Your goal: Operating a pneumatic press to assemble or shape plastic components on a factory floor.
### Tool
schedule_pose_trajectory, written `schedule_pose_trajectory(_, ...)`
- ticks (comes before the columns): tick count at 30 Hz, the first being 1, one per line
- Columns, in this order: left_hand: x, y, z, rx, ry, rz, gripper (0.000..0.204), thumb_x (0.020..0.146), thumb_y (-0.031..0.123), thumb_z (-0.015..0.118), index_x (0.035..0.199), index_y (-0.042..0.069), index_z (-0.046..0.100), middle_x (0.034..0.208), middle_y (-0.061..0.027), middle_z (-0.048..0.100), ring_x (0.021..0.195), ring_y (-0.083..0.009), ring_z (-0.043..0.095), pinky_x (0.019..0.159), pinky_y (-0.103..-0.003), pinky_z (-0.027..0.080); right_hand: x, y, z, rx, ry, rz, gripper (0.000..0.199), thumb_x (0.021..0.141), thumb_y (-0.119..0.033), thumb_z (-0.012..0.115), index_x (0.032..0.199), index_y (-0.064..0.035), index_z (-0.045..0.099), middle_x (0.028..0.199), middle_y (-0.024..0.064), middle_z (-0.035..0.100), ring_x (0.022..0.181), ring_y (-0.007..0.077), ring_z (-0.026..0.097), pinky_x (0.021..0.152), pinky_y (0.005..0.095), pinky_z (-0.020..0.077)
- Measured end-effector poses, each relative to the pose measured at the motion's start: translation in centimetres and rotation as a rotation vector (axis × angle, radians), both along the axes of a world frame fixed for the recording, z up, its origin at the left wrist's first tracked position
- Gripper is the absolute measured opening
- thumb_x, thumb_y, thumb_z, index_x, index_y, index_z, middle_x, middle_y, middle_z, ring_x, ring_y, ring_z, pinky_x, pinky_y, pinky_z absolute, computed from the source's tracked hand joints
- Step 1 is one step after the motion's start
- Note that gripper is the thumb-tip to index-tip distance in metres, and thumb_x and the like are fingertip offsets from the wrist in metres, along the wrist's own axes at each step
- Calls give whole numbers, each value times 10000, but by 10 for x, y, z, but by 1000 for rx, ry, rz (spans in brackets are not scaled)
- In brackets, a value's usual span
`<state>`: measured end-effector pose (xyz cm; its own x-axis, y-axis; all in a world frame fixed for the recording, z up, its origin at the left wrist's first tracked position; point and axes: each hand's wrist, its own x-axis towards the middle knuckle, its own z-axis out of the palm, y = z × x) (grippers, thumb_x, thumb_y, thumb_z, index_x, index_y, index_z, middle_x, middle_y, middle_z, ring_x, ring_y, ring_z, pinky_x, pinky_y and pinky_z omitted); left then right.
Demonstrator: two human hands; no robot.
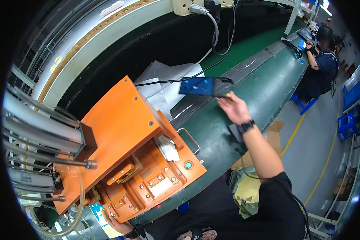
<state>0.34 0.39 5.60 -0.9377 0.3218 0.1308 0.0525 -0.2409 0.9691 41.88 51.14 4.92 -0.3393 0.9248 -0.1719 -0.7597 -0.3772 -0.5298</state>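
My right hand [237, 109] is raised over the green bench, its fingers closed on the near edge of a dark blue flat panel with a black frame [197, 86]. Small light patches show on the panel's face, and it is slightly blurred. At the lower left, my left hand [118, 226] is by the front corner of an orange press fixture [120, 114]. The fixture partly hides its fingers, and I cannot make out whether they grip anything. Beside them lies a pale yellow sheet [110, 231] with a blue and white piece. Screws and slots cover the fixture's lower plate [148, 186].
White sheets [170, 80] lie behind the fixture, with cables crossing them from a power strip [184, 6]. A white bundle [168, 148] and a green button [188, 165] are on the fixture. Metal cylinders [44, 120] stand left. A co-worker [324, 60] sits far right.
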Motion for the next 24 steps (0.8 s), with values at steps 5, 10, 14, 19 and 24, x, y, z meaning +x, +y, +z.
schedule_pose_trajectory(5,12,10,8,-31,34,73,461,1005,200,397,1438,46,368,1449,-160,406,1303,-284,448,1074,-434,406,-92,51,-3,-9,116,87,348,987,-297,530,1084,38,537,1119,224,607,1073,331,594,977,422,480)
schedule_pose_trajectory(10,9,4,1,-71,42,76,477,1012,233,383,1451,49,348,1439,-157,414,1289,-289,458,1069,-432,409,-140,65,-1,-45,135,210,234,992,-215,479,997,13,532,1048,223,614,999,322,607,938,430,497)
schedule_pose_trajectory(14,9,2,1,-89,75,39,486,1013,256,381,1447,41,348,1430,-159,420,1278,-289,467,1067,-432,411,-160,77,-5,27,118,239,165,988,-144,460,1020,8,517,1066,224,598,992,342,609,958,448,495)
schedule_pose_trajectory(19,18,14,10,-163,91,89,501,1011,285,383,1442,32,350,1417,-170,431,1266,-296,478,1058,-435,422,-186,101,-9,-11,-140,226,265,984,-183,521,1138,29,484,1118,259,570,1036,360,609,975,446,512)
schedule_pose_trajectory(24,12,7,7,-170,123,15,512,1008,316,382,1434,33,355,1393,-180,453,1227,-305,515,1035,-436,448,-187,102,10,680,-1583,-232,382,866,-323,651,937,52,630,841,245,666,876,371,675,755,394,558)
